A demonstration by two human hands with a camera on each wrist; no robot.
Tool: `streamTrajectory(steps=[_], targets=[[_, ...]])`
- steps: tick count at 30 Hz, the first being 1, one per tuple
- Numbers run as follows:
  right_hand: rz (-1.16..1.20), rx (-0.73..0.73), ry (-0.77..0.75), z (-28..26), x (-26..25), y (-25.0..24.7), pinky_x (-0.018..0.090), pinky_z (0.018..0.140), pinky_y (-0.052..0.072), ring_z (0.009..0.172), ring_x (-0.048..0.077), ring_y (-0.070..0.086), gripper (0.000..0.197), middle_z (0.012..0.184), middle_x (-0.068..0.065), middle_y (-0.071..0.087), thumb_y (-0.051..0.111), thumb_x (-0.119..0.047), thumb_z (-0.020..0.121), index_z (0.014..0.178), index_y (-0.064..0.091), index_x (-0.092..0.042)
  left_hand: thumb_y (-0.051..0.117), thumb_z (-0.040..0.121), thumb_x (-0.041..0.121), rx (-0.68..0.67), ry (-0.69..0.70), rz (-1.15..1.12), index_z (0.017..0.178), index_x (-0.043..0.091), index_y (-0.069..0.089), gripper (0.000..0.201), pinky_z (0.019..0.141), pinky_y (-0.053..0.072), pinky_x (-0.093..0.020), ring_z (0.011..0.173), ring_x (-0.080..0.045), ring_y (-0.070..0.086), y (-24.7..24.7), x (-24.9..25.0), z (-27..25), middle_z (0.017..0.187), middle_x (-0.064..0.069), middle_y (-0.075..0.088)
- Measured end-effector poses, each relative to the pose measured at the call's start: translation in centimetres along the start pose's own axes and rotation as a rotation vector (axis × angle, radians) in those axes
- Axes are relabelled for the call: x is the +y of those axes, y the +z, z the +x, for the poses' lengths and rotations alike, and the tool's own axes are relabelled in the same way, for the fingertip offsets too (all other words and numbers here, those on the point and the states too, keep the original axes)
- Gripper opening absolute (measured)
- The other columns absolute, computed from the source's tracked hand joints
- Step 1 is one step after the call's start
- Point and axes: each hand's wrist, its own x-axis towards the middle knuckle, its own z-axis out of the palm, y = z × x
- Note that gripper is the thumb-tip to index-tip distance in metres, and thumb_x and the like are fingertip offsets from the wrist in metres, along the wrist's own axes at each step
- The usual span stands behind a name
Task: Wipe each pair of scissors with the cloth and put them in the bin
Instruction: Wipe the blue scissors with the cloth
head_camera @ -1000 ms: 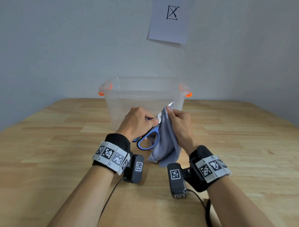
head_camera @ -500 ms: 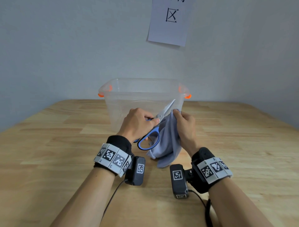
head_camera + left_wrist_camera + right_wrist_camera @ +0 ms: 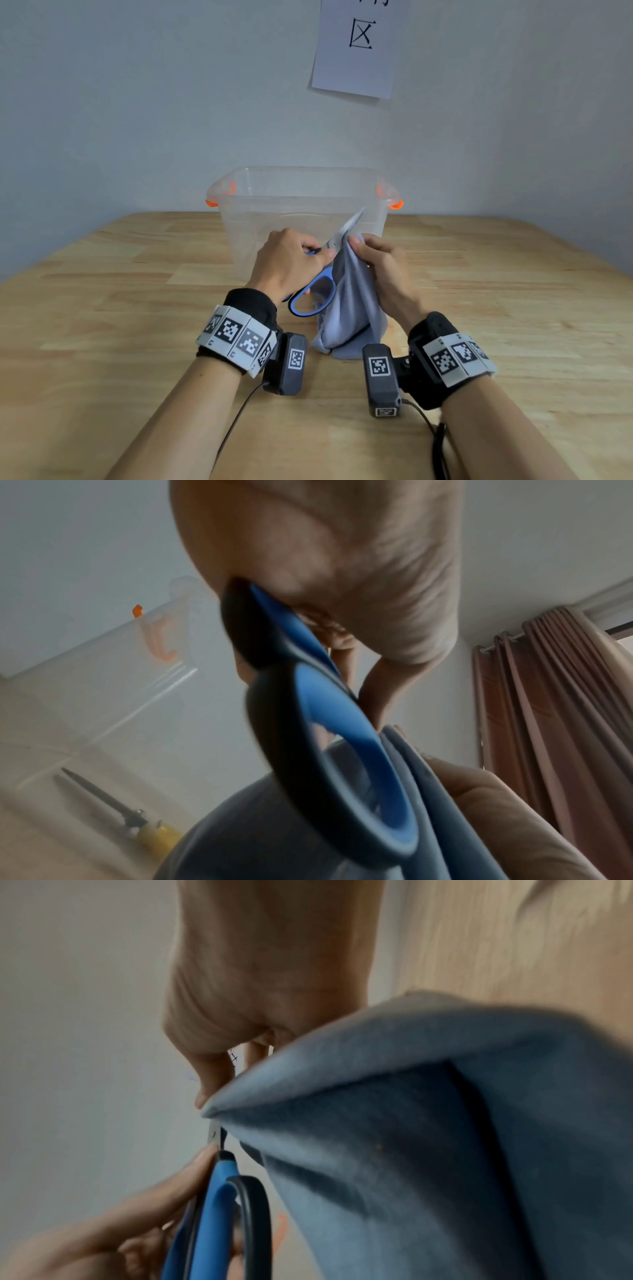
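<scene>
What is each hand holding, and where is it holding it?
The left hand holds the blue scissors near the pivot. The right hand pinches the grey cloth at its top, against the blade.

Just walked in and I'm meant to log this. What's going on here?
A person is wiping blue-handled scissors with a grey-blue cloth. The left hand grips the scissors near the pivot, blades pointing up toward the clear bin behind. The right hand pinches the cloth against the blades. Both are held above the wooden table. Through the bin wall, the left wrist view shows yellow-handled scissors already inside.
</scene>
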Motion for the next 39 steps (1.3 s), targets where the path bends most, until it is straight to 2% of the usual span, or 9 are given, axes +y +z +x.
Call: streamTrajectory(steps=[5, 10, 15, 22, 25, 27, 31, 35, 39], targets=[[-0.005, 0.013, -0.003, -0.2, 0.0, 0.3, 0.032, 0.070, 0.056, 0.076, 0.025, 0.070, 0.013, 0.085, 0.017, 0.073, 0.068, -0.012, 0.092, 0.087, 0.074, -0.002, 0.070, 0.088, 0.037, -0.024, 0.059, 0.043, 0.070, 0.002, 0.069, 0.039, 0.052, 0.055, -0.043, 0.046, -0.029, 0.061, 0.3, -0.5, 0.0, 0.056, -0.016, 0.063], [0.012, 0.036, -0.031, -0.2, -0.3, 0.5, 0.029, 0.065, 0.055, 0.071, 0.022, 0.069, 0.012, 0.078, 0.013, 0.072, 0.069, -0.010, 0.091, 0.082, 0.074, -0.003, 0.071, 0.085, 0.039, -0.003, 0.116, 0.062, 0.062, 0.012, 0.071, 0.036, 0.056, 0.048, -0.037, 0.055, -0.029, 0.054, 0.0, -1.0, 0.2, 0.052, -0.007, 0.060], [0.022, 0.075, -0.066, -0.2, -0.3, 0.6, 0.026, 0.061, 0.052, 0.063, 0.018, 0.063, 0.021, 0.068, 0.007, 0.067, 0.067, -0.009, 0.092, 0.071, 0.071, -0.006, 0.060, 0.077, 0.049, -0.013, 0.156, 0.087, 0.061, 0.003, 0.064, 0.049, 0.054, 0.043, -0.039, 0.054, -0.022, 0.033, 0.0, -1.0, 0.1, 0.056, -0.022, 0.050], [0.048, 0.187, -0.076, 0.2, 0.1, 0.3, 0.031, 0.065, 0.054, 0.071, 0.025, 0.063, 0.018, 0.076, 0.016, 0.067, 0.068, -0.012, 0.092, 0.082, 0.072, 0.003, 0.059, 0.075, 0.055, -0.035, 0.164, 0.073, 0.070, 0.001, 0.071, 0.055, 0.058, 0.047, -0.043, 0.055, -0.016, 0.039, 0.1, -1.3, 0.4, 0.066, -0.025, 0.061], [0.057, 0.217, -0.076, 0.3, 0.1, 0.1, 0.031, 0.065, 0.054, 0.070, 0.025, 0.063, 0.018, 0.076, 0.016, 0.067, 0.068, -0.012, 0.092, 0.083, 0.071, 0.003, 0.071, 0.084, 0.041, -0.044, 0.184, 0.080, 0.066, 0.003, 0.072, 0.041, 0.052, 0.037, -0.035, 0.054, -0.017, 0.032, 0.2, -1.2, 0.3, 0.059, -0.026, 0.054], [0.064, 0.243, -0.067, 0.4, 0.1, 0.0, 0.031, 0.064, 0.054, 0.068, 0.024, 0.063, 0.019, 0.074, 0.015, 0.067, 0.068, -0.013, 0.092, 0.081, 0.070, 0.002, 0.074, 0.086, 0.032, -0.055, 0.193, 0.095, 0.065, 0.004, 0.072, 0.035, 0.051, 0.031, -0.032, 0.053, -0.018, 0.028, 0.2, -1.1, 0.2, 0.054, -0.022, 0.046], [0.093, 0.292, -0.054, 0.5, -0.1, -0.3, 0.032, 0.066, 0.055, 0.068, 0.023, 0.066, 0.017, 0.073, 0.012, 0.069, 0.068, -0.013, 0.092, 0.078, 0.072, -0.004, 0.074, 0.086, 0.029, -0.066, 0.190, 0.105, 0.058, 0.006, 0.067, 0.037, 0.050, 0.024, -0.027, 0.053, -0.018, 0.022, 0.4, -1.0, 0.1, 0.049, -0.005, 0.029], [0.118, 0.310, -0.065, 0.6, 0.0, -0.4, 0.032, 0.067, 0.055, 0.070, 0.023, 0.065, 0.016, 0.076, 0.013, 0.068, 0.067, -0.012, 0.093, 0.085, 0.071, 0.000, 0.074, 0.087, 0.030, -0.075, 0.188, 0.111, 0.062, 0.004, 0.069, 0.035, 0.051, 0.026, -0.027, 0.053, -0.019, 0.024, 0.5, -0.9, 0.0, 0.051, -0.013, 0.035], [0.129, 0.362, -0.094, 0.7, 0.0, -0.4, 0.024, 0.057, 0.053, 0.059, 0.015, 0.064, 0.017, 0.064, 0.004, 0.068, 0.065, -0.009, 0.094, 0.081, 0.070, -0.001, 0.073, 0.087, 0.030, -0.099, 0.173, 0.123, 0.057, 0.005, 0.064, 0.040, 0.050, 0.023, -0.026, 0.052, -0.018, 0.022, 0.4, -0.7, -0.2, 0.048, -0.002, 0.030]])
